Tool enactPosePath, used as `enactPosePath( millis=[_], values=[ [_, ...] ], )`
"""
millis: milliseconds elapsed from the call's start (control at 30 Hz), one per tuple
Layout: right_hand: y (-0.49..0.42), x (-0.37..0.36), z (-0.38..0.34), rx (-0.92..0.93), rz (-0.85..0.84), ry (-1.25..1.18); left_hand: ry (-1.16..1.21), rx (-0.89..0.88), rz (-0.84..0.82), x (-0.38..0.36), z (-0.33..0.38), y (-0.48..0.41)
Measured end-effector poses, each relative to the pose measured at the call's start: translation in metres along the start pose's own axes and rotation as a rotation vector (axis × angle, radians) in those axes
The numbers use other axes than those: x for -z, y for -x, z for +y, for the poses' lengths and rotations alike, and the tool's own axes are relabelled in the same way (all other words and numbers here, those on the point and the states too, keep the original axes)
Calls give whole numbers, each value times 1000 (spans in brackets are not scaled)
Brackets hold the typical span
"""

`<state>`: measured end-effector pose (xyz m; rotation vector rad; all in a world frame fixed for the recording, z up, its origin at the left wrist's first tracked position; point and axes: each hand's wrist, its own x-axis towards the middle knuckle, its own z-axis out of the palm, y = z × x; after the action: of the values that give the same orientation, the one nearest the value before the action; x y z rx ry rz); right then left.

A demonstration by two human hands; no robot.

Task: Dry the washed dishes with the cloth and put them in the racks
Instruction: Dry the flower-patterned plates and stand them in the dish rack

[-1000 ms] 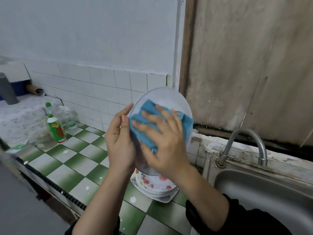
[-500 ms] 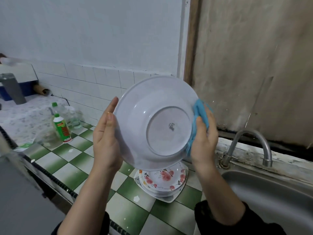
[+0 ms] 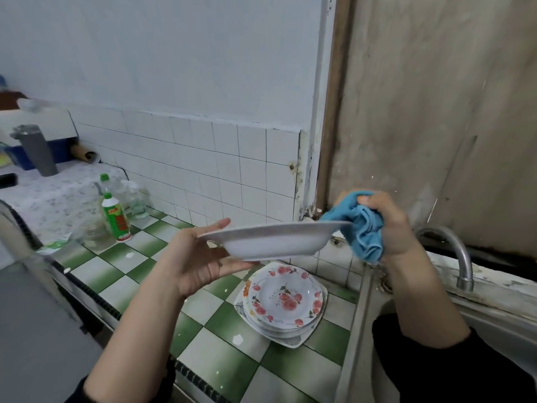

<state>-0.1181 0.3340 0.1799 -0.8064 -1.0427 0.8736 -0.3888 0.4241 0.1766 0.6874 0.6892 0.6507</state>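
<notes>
plate: a white deep plate (image 3: 273, 239) is in the air, almost level, hollow side up, above the counter and in front of the wall tiles.
left hand: the left hand (image 3: 197, 257) holds the left edge of the plate, palm toward the camera. one finger lies on top at the rim and the others reach under the bottom.
right hand: the right hand (image 3: 392, 228) is at the right edge of the plate. its fingers are closed tight around the cloth.
cloth: the blue cloth (image 3: 363, 231) is bunched in the right hand. one corner lies over the right rim of the plate and touches it.
stack of plates: a stack of plates (image 3: 286, 298) stands on the counter, below the held plate and just beside the sink. the top one has red flowers.
counter: the counter (image 3: 220, 324) has green and white tiles, with some small white spots.
sink: a metal sink (image 3: 351, 330) is at the right of the counter. the right forearm passes over it.
tap: a curved metal tap (image 3: 456, 248) stands behind the sink, to the right of the right hand.
bottle: a bottle (image 3: 116, 219) with a green cap and a green and red label stands far left on the counter, well apart from the stack. the clear containers beside it are blurred.
wall tiles: the white wall tiles (image 3: 203, 158) run behind the counter.
</notes>
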Motion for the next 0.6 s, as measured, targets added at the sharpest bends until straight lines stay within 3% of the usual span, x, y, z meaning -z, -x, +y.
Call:
enactPosePath(
  millis=[67,133,200,300,333,400,533,600],
  values=[
    [6,-2,-12,-59,-144,256,-37,-72,47,-2,-1,-1],
    [11,-12,-17,-137,-180,547,-91,-179,107,-6,-4,-3],
    [11,-23,-7,-137,-59,684,-93,-258,92,-12,-9,-5],
    [5,-43,20,-55,210,590,-90,-311,56,-20,-14,-3],
    [3,-52,27,-21,232,645,-101,-327,47,-21,-16,-3],
    [7,-68,39,2,95,816,-118,-364,31,-28,-22,-1],
    [42,-99,59,-46,-534,1038,-30,-438,24,-30,-24,2],
    [51,-91,66,26,-665,1206,-24,-469,18,-23,-18,7]
  ],
)
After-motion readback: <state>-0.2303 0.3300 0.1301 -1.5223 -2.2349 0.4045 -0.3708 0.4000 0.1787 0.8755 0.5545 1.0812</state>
